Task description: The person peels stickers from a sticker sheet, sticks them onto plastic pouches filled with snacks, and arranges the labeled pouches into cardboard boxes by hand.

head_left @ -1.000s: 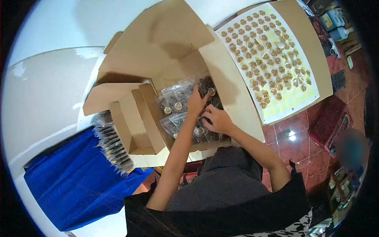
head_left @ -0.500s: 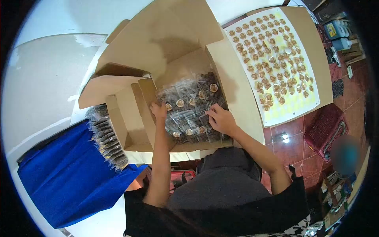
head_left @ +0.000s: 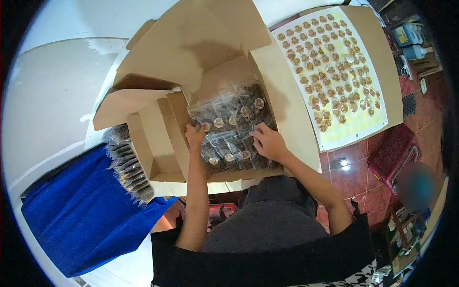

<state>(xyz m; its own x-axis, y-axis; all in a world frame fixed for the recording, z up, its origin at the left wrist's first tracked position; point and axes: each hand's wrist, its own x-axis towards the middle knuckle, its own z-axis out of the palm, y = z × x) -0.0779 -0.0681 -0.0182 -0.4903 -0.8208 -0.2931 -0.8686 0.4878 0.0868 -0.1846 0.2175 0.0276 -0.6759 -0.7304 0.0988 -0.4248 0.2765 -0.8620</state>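
Note:
Clear plastic bags (head_left: 224, 106) of dark contents, with round labels, lie in two rows inside an open cardboard box (head_left: 224, 178). My left hand (head_left: 195, 135) is at the left end of the rows, beside the box's inner wall. Its thumb and fingers are closed around the edge of a labelled bag (head_left: 205, 126). On the right, my right hand (head_left: 269, 142) pinches the clear top edge of a bag (head_left: 245, 135) in the nearer row. Its other fingers are curled in, and the exact spot under the fingertips is partly hidden.
A white sheet (head_left: 375, 122) with many round brown stickers lies on cardboard to the right. Left of the bags is a narrower cardboard compartment (head_left: 158, 129). Beyond it stands a row of packed bags (head_left: 126, 165) beside blue cloth (head_left: 86, 210). A dark red basket (head_left: 389, 148) rests on the tiled floor.
My left hand has shifted slightly right, its thumb now against the label of the leftmost bag. My right hand has moved slightly up and keeps its pinch on the bag edge.

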